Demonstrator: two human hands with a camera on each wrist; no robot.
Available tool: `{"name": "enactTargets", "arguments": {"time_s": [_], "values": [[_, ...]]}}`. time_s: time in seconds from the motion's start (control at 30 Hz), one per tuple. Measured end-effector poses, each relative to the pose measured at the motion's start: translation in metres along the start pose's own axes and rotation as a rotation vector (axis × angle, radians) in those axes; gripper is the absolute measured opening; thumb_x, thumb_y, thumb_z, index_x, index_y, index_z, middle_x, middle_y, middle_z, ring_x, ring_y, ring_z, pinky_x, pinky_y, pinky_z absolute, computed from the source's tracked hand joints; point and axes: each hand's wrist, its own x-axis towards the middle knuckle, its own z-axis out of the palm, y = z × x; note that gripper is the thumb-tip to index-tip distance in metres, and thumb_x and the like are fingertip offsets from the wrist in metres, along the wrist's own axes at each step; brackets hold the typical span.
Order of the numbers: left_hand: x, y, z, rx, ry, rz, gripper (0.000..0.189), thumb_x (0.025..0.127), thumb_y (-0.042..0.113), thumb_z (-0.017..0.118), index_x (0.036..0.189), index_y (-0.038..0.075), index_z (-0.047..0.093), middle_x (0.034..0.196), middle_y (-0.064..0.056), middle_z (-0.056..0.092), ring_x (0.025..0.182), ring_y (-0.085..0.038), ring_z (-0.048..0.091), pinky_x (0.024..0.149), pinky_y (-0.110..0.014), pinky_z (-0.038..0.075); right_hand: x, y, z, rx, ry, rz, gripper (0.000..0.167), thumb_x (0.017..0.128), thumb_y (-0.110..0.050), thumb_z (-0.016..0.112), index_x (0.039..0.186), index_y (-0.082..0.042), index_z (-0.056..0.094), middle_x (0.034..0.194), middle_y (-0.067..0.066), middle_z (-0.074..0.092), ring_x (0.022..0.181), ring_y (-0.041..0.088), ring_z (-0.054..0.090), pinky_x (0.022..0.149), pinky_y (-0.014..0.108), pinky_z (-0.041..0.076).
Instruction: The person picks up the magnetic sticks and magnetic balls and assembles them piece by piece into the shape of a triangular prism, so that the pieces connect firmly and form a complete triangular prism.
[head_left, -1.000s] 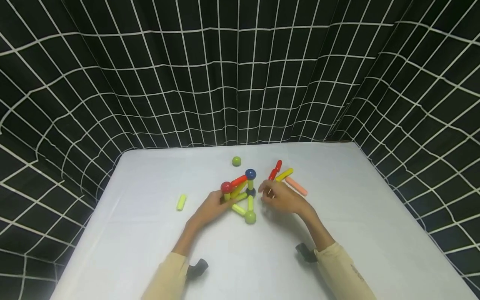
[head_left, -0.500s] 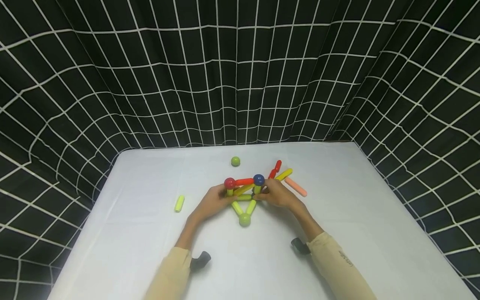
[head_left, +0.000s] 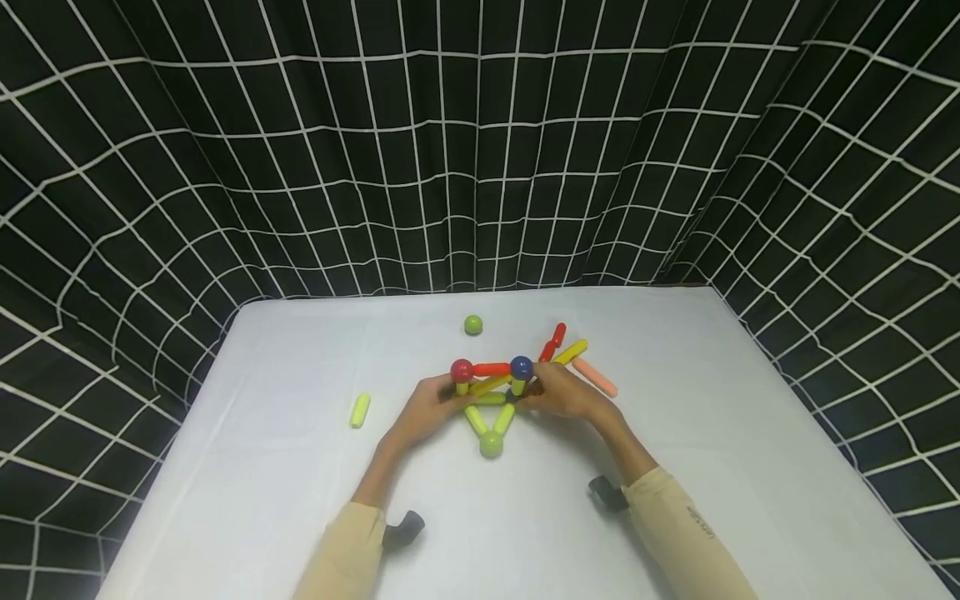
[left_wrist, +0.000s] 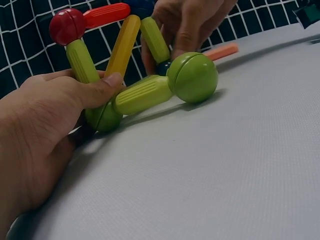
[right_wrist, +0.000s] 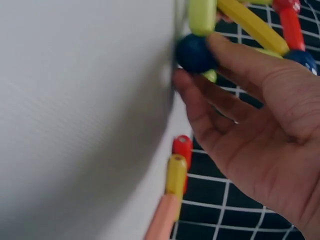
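Observation:
A frame of magnetic rods and balls stands on the table between my hands. At its front is a green ball [head_left: 491,444] with light green rods running back from it. A red ball [head_left: 462,371] and a blue ball [head_left: 521,367] top two upright rods, joined by a red rod [head_left: 492,369]; a yellow rod [left_wrist: 123,46] slants below. My left hand [head_left: 429,408] grips the left light green upright rod [left_wrist: 82,61], thumb across its lower end near another green ball [left_wrist: 104,117]. My right hand [head_left: 562,390] pinches the lower dark blue ball [right_wrist: 196,53] between thumb and fingers.
Behind the frame lies a loose green ball [head_left: 473,324]. A short light green rod [head_left: 360,411] is at the left. Right of the frame are red rods [head_left: 552,342], a yellow rod [head_left: 572,351] and an orange rod [head_left: 595,377]. Black grid-patterned curtains [head_left: 480,167] surround the white table [head_left: 480,533].
My right hand has come left and taken hold of the lower blue ball. The frame has turned, its top blue ball shifting right and nearer. My left hand keeps its grip.

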Motion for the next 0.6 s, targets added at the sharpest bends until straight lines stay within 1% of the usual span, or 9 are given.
{"name": "enactTargets", "arguments": {"time_s": [0.07, 0.13, 0.2, 0.23, 0.33, 0.37, 0.43, 0.53, 0.6], "values": [[0.000, -0.001, -0.001, 0.008, 0.004, -0.001, 0.027, 0.096, 0.025, 0.076, 0.122, 0.019, 0.073, 0.128, -0.003, 0.076, 0.125, -0.025, 0.070, 0.112, -0.049, 0.052, 0.000, 0.003, -0.009, -0.032, -0.034, -0.026, 0.030, 0.090, -0.005, 0.079, 0.119, -0.005, 0.070, 0.112, 0.012, 0.076, 0.098, 0.025, 0.072, 0.090, 0.041, 0.063], [0.000, 0.000, -0.001, 0.014, 0.003, -0.005, 0.027, 0.096, 0.026, 0.076, 0.122, 0.019, 0.073, 0.128, -0.004, 0.076, 0.126, -0.026, 0.070, 0.111, -0.049, 0.052, -0.001, 0.007, -0.019, -0.065, -0.025, -0.034, 0.033, 0.091, 0.000, 0.074, 0.124, -0.004, 0.068, 0.115, 0.015, 0.074, 0.103, 0.028, 0.071, 0.094, 0.043, 0.062], [0.000, 0.002, -0.001, 0.022, 0.004, -0.005, 0.028, 0.096, 0.026, 0.076, 0.122, 0.019, 0.073, 0.129, -0.004, 0.076, 0.126, -0.027, 0.069, 0.111, -0.050, 0.052, 0.000, 0.011, -0.031, -0.082, 0.026, -0.029, 0.035, 0.093, 0.004, 0.068, 0.128, 0.000, 0.067, 0.117, 0.018, 0.073, 0.105, 0.031, 0.070, 0.094, 0.045, 0.061], [0.000, 0.002, -0.001, 0.029, 0.005, -0.007, 0.028, 0.096, 0.026, 0.076, 0.123, 0.019, 0.073, 0.129, -0.003, 0.076, 0.126, -0.026, 0.069, 0.111, -0.050, 0.052, 0.001, 0.013, -0.036, -0.091, 0.066, -0.018, 0.035, 0.094, 0.005, 0.066, 0.129, 0.001, 0.067, 0.118, 0.020, 0.073, 0.105, 0.032, 0.069, 0.094, 0.046, 0.060], [0.000, 0.003, -0.002, 0.042, 0.006, -0.009, 0.029, 0.095, 0.026, 0.076, 0.124, 0.019, 0.072, 0.129, -0.003, 0.076, 0.127, -0.025, 0.069, 0.112, -0.049, 0.052, 0.007, 0.017, -0.047, -0.136, 0.179, 0.039, 0.035, 0.096, 0.007, 0.062, 0.130, 0.005, 0.066, 0.120, 0.022, 0.072, 0.105, 0.034, 0.067, 0.094, 0.048, 0.059], [0.000, 0.003, -0.002, 0.043, 0.005, -0.009, 0.029, 0.095, 0.026, 0.076, 0.124, 0.020, 0.072, 0.129, -0.002, 0.076, 0.126, -0.025, 0.069, 0.112, -0.048, 0.052, 0.011, 0.017, -0.048, -0.147, 0.198, 0.062, 0.035, 0.095, 0.007, 0.063, 0.130, 0.005, 0.067, 0.120, 0.023, 0.071, 0.104, 0.034, 0.066, 0.095, 0.048, 0.059], [-0.001, 0.002, -0.002, 0.041, 0.002, -0.009, 0.029, 0.095, 0.025, 0.076, 0.124, 0.019, 0.073, 0.128, -0.002, 0.076, 0.126, -0.024, 0.070, 0.111, -0.047, 0.052, 0.019, 0.020, -0.045, -0.206, 0.207, 0.088, 0.035, 0.094, 0.007, 0.066, 0.129, 0.004, 0.068, 0.120, 0.021, 0.070, 0.104, 0.033, 0.066, 0.098, 0.048, 0.058], [-0.001, 0.001, -0.001, 0.029, 0.000, 0.004, 0.028, 0.096, 0.024, 0.076, 0.123, 0.018, 0.073, 0.127, -0.003, 0.077, 0.124, -0.025, 0.071, 0.110, -0.047, 0.053, 0.032, 0.024, -0.035, -0.327, 0.168, 0.088, 0.033, 0.091, 0.006, 0.071, 0.124, 0.001, 0.072, 0.117, 0.019, 0.067, 0.103, 0.031, 0.065, 0.100, 0.048, 0.057], [0.000, 0.001, 0.000, 0.021, -0.002, 0.015, 0.027, 0.096, 0.023, 0.076, 0.122, 0.018, 0.073, 0.126, -0.003, 0.077, 0.123, -0.025, 0.071, 0.109, -0.047, 0.054, 0.039, 0.025, -0.028, -0.414, 0.143, 0.089, 0.030, 0.088, 0.005, 0.075, 0.117, -0.001, 0.075, 0.113, 0.016, 0.064, 0.099, 0.028, 0.064, 0.099, 0.044, 0.058]]}}
